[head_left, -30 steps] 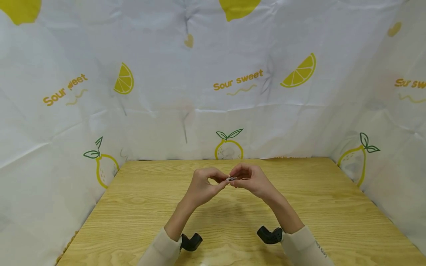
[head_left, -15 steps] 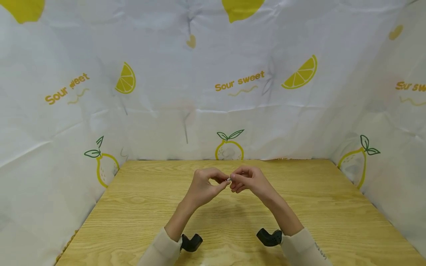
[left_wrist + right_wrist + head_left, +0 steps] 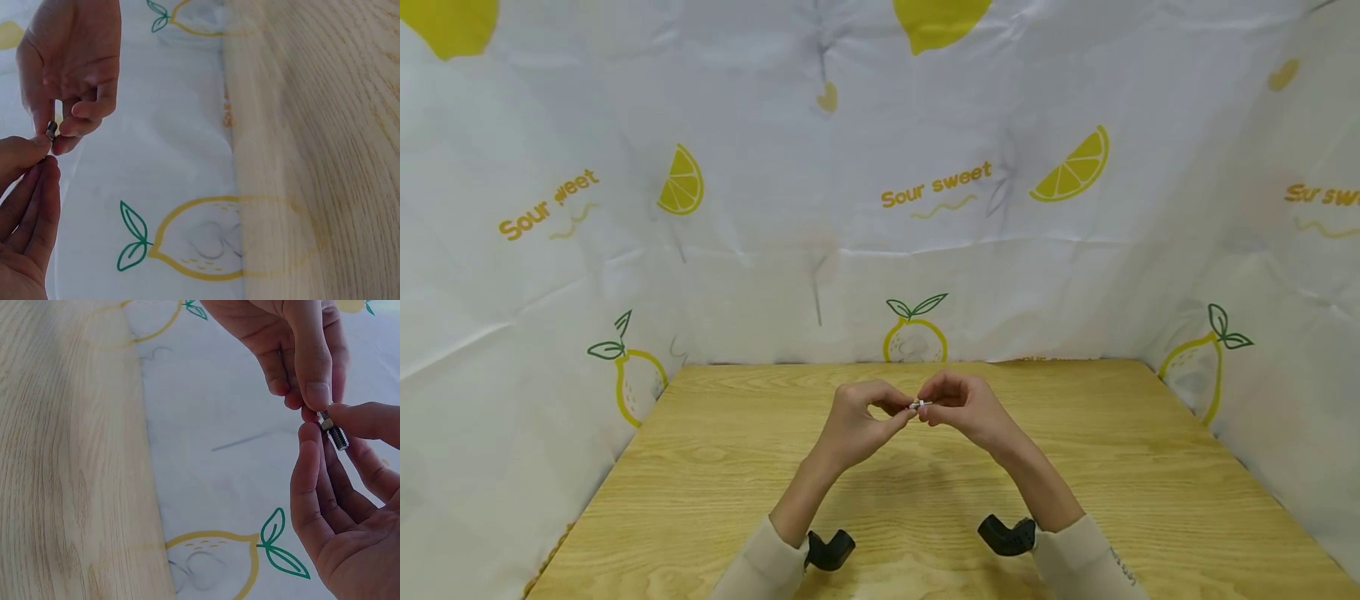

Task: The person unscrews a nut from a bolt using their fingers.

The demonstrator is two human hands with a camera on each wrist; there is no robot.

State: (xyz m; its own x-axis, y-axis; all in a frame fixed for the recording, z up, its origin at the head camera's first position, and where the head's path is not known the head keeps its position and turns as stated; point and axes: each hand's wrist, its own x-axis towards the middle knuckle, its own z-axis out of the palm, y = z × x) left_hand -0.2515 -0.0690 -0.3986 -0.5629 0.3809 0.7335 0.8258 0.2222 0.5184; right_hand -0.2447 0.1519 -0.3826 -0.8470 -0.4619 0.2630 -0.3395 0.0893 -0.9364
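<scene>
A small metal bolt with a nut on its thread is held between the two hands above the table. My left hand pinches one end of the bolt between thumb and fingertips; that end is hidden by the fingers. From the other side, the thumb and fingertips of my right hand pinch at the nut. The threaded end of the bolt sticks out past the nut, toward the right palm. In the left wrist view only a short piece of the metal bolt shows between the fingers.
Beneath the hands lies a wood-grain table. White cloth printed with lemons and lettering encloses the back and both sides. A black device sits at the left wrist and a similar black device at the right.
The right thumb moved up over the fingers half a second ago, hiding more of the metal, and is now back lower with the bolt and nut visible. The left hand stays nearly still.
</scene>
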